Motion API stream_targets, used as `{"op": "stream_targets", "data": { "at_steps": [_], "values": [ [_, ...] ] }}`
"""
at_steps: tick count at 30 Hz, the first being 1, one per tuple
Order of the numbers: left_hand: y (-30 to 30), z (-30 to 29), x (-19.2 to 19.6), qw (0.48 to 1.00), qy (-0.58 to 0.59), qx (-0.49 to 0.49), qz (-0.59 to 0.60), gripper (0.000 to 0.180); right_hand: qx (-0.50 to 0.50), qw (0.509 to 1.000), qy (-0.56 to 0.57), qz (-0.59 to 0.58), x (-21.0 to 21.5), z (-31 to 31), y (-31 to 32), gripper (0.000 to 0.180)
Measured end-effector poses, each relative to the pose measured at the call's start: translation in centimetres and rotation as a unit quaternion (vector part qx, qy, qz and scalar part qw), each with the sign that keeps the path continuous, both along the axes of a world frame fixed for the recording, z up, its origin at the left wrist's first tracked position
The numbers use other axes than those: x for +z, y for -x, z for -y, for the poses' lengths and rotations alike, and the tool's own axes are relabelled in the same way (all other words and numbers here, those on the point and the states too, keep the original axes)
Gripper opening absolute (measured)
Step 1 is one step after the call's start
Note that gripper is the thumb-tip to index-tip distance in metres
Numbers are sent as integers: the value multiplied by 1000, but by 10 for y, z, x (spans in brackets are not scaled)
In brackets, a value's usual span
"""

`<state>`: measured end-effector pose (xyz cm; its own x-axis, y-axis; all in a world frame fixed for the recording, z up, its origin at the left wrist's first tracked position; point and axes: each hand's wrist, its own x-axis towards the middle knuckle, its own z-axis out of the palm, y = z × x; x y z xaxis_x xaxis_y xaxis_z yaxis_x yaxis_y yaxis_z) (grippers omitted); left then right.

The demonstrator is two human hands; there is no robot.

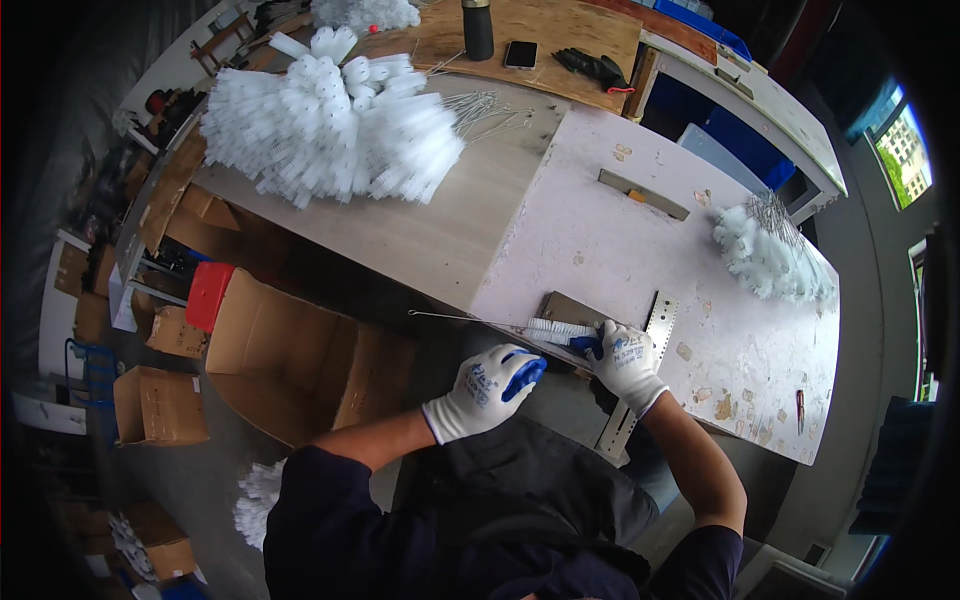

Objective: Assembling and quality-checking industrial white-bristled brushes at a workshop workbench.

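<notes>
Head view: gloved right hand (628, 358) grips a white bristle brush (558, 331), likely light and springy, best held by its stiff-looking wire stem (450, 316). Left hand (490, 391) curls, contents unclear.

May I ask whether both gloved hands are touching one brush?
No, only the right hand touches the brush; the left hand is apart.

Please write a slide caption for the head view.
Gloved right hand holds a white brush at the table edge; gloved left hand hovers nearby.
</notes>
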<state>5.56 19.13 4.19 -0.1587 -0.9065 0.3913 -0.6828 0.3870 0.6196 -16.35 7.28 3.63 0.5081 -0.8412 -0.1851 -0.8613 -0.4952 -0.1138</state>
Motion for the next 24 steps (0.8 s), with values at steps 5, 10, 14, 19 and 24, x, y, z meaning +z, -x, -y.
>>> {"op": "stream_targets", "data": {
  "at_steps": [5, 10, 14, 19, 24],
  "values": [
    [28, 16, -50, 916, -199, 183, -296, 25, -33, 998, 18, 54, -6, -11, -3, 35],
    [47, 84, -32, 730, -173, 255, -611, 26, -47, 996, 40, 62, -10, -7, -2, 35],
    [48, 130, -36, 657, -174, 264, -684, 27, -27, 998, 12, 50, 1, -4, -12, 36],
    [70, 168, -25, 685, -244, 272, -631, 25, 15, 998, -3, 61, -12, 6, 13, 30],
    [102, 200, -15, 756, -311, 200, -541, 26, 44, 991, 8, 124, -9, -1, 23, 27]
  ]
}}
